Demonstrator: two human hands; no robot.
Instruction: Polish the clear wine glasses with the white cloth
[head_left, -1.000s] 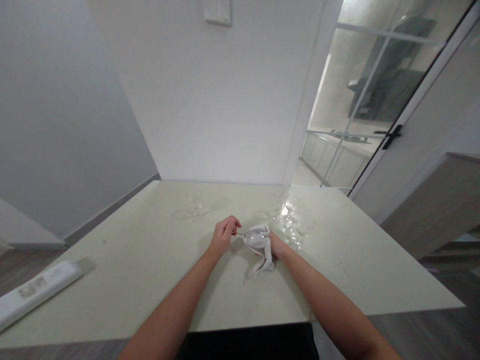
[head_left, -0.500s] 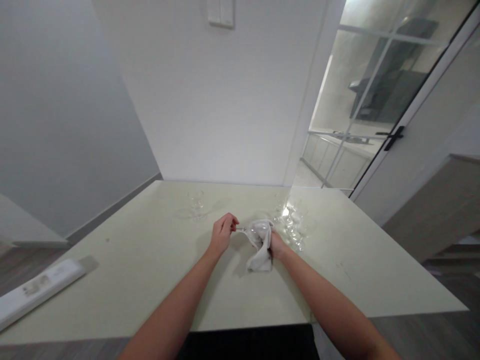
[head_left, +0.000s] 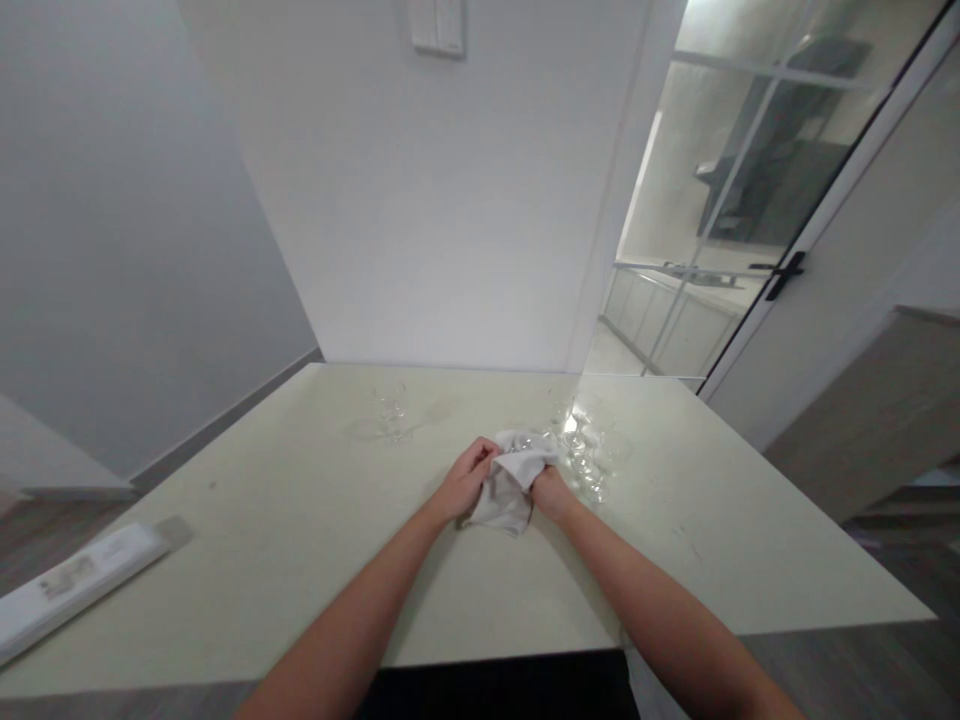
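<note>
My left hand (head_left: 466, 482) and my right hand (head_left: 552, 492) meet over the pale table (head_left: 300, 540), both closed on a white cloth (head_left: 504, 488). The cloth is wrapped around a clear stemmed glass (head_left: 534, 443), of which only a bit of rim shows at the cloth's far edge. My left fingers pinch the cloth's left side. My right hand grips from the right, its fingers mostly hidden by the cloth. A single clear glass (head_left: 392, 412) stands farther back on the left.
Several clear glasses (head_left: 589, 452) cluster just right of my hands, in a bright reflection. A long white box (head_left: 75, 585) lies at the table's left edge. A white wall stands behind the table, and a glass door (head_left: 750, 190) is at the right.
My left hand left the glass stem and moved right onto the cloth. The cloth now covers the glass, which was partly exposed before. Both hands shifted slightly away from me.
</note>
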